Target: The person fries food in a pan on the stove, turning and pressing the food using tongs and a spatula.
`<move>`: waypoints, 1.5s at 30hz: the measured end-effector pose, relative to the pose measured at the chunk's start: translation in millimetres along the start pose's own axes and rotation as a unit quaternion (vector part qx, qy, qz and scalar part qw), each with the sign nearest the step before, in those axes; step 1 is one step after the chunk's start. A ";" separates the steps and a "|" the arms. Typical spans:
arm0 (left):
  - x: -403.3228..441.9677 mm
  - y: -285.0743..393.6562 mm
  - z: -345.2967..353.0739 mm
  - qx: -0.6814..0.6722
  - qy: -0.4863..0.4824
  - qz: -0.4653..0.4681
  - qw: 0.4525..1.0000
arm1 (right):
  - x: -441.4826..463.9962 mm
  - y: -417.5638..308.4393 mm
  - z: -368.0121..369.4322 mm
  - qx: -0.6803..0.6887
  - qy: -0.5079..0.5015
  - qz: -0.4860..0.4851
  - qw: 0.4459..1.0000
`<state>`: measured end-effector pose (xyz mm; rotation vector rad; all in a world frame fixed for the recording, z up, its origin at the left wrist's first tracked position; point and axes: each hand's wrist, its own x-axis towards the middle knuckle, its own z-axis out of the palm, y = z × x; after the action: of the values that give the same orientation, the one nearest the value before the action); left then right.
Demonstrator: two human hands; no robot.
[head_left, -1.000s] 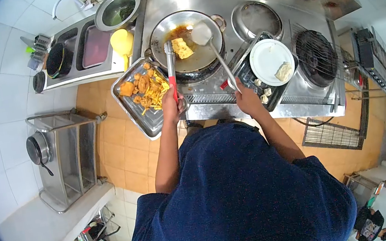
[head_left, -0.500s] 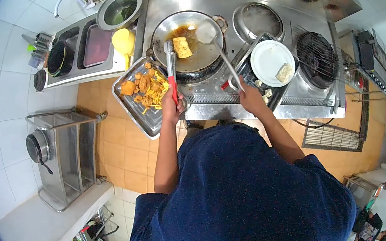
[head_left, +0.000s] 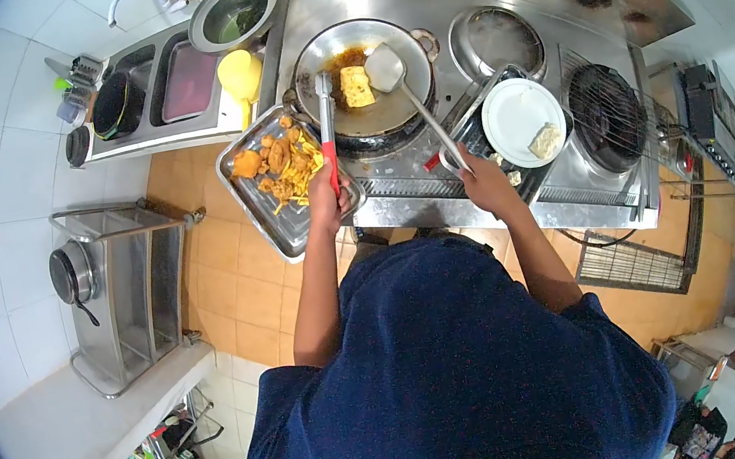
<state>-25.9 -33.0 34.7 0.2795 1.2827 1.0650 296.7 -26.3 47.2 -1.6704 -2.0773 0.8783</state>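
In the head view, my left hand [head_left: 326,201] is closed around the red handle of the tongs [head_left: 332,160], and my right hand [head_left: 487,184] is wrapped around the long handle of the spatula [head_left: 385,70]; I cannot make out each finger. The yellow slice [head_left: 357,87] lies in the wok [head_left: 411,109], between the two tools: tongs just to its left, spatula blade at its right edge, though I cannot tell whether the blade touches. I judge the step in hand to be frying and steadying this slice; working it from here calls for the blade low against the metal and the tongs as a stop. For room, the wok's floor is bare below the slice, towards me, but its raised rim runs under both tools, so my wrists must clear it. The tray [head_left: 298,231] of fried food [head_left: 281,168] crowds the wok's near left side, and the plate [head_left: 511,106] bounds my right, with a strip of stove [head_left: 385,169] between.
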 end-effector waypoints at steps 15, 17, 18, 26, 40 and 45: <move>-7.5 2.5 3.0 0.006 0.006 0.021 1.000 | 18.7 -48.4 -34.9 -0.167 -0.073 0.080 0.980; -7.2 2.4 1.9 0.004 0.007 0.021 1.000 | 17.6 -59.6 -47.8 -0.205 -0.073 0.092 0.972; -6.6 2.8 1.0 0.001 0.007 0.023 1.000 | 16.9 -62.5 -52.7 -0.212 -0.066 0.098 0.970; -8.4 -1.6 -3.6 -0.014 0.000 0.020 1.000 | 8.9 -5.0 -61.5 0.022 0.010 0.023 0.999; -8.9 4.7 3.5 -0.017 0.014 0.001 1.000 | -8.6 -17.6 -60.1 -0.031 -0.031 0.059 0.997; -8.2 4.9 3.7 -0.021 0.011 0.014 1.000 | -2.7 -25.7 -60.0 -0.038 0.014 0.073 0.997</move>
<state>-24.3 -35.4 44.5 0.2552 1.2776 1.1191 314.4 -16.7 109.3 -1.8835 -2.0138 0.8253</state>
